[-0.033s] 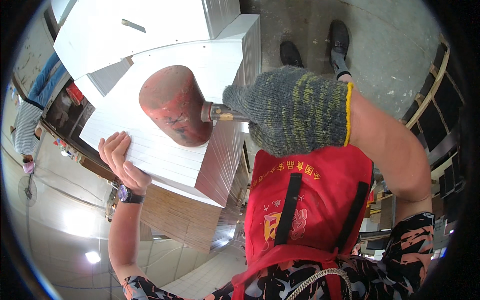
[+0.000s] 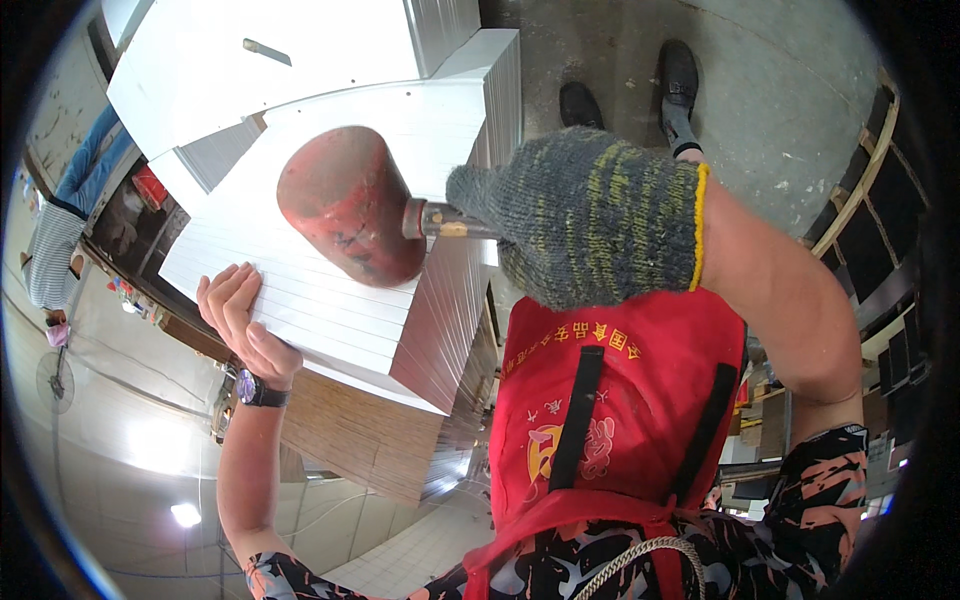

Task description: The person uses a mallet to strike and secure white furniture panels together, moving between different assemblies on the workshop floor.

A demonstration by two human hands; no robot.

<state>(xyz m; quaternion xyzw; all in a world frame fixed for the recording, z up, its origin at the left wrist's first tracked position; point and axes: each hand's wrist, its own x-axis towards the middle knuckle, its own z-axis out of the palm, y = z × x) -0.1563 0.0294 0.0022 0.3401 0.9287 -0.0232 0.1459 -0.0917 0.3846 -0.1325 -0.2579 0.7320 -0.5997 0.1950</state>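
Observation:
My right hand [image 2: 600,220], in a grey and yellow knitted glove, is closed round the handle of a mallet [image 2: 350,205]. The mallet's scuffed red head hangs over a stack of white strips or panels [image 2: 330,320]; whether it touches them I cannot tell. On the left, my bare left hand [image 2: 245,315], with a watch at the wrist, rests along the stack's side edge. Its fingers are stretched out and its thumb is apart, with nothing gripped. The glove hides most of the mallet's handle.
More white panels [image 2: 200,90] lie beyond, with a small dark-tipped piece [image 2: 267,51] on top. A wood-grain board stack [image 2: 350,430] stands below the white one. At far left is another person [image 2: 55,250] in a striped top. Dark slatted racks [image 2: 880,200] stand at right.
The mallet's head has risen very slightly in the picture, the gloved right hand shifting a little with it. My left hand and the stack stay where they were.

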